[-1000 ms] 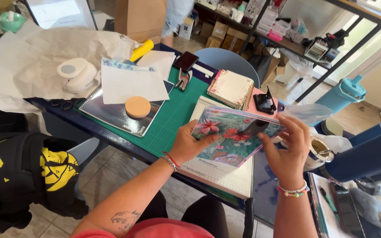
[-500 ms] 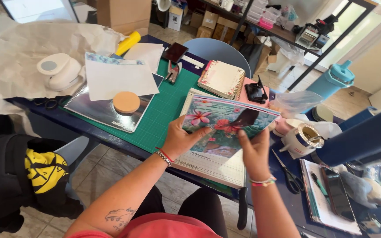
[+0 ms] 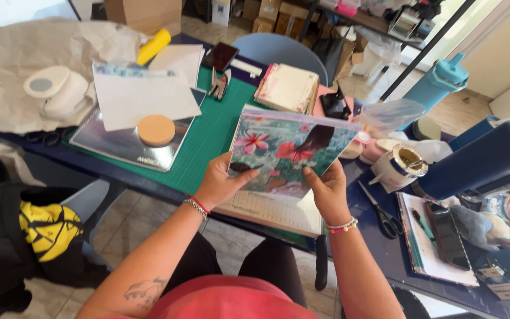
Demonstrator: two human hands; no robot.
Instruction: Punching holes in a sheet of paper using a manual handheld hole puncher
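Observation:
I hold a floral printed sheet (image 3: 287, 150), teal with pink flowers, upright in both hands above the table's near edge. My left hand (image 3: 221, 180) grips its lower left corner, thumb on the front. My right hand (image 3: 326, 189) grips its lower right edge. Under the sheet lies a pale ruled pad (image 3: 273, 210) on the green cutting mat (image 3: 208, 139).
A round cork disc (image 3: 156, 130) rests on a silvery board, with white paper (image 3: 140, 97) and a white punch (image 3: 57, 88) to the left. A notebook stack (image 3: 287, 88) lies behind the sheet. Scissors (image 3: 382, 212), a tape roll (image 3: 399, 165), a phone (image 3: 447, 233) and a blue bottle (image 3: 438, 82) are at right.
The view has shifted, so the table sits higher and further left in frame. The sheet now stands more upright, and my hands have slid to its lower corners.

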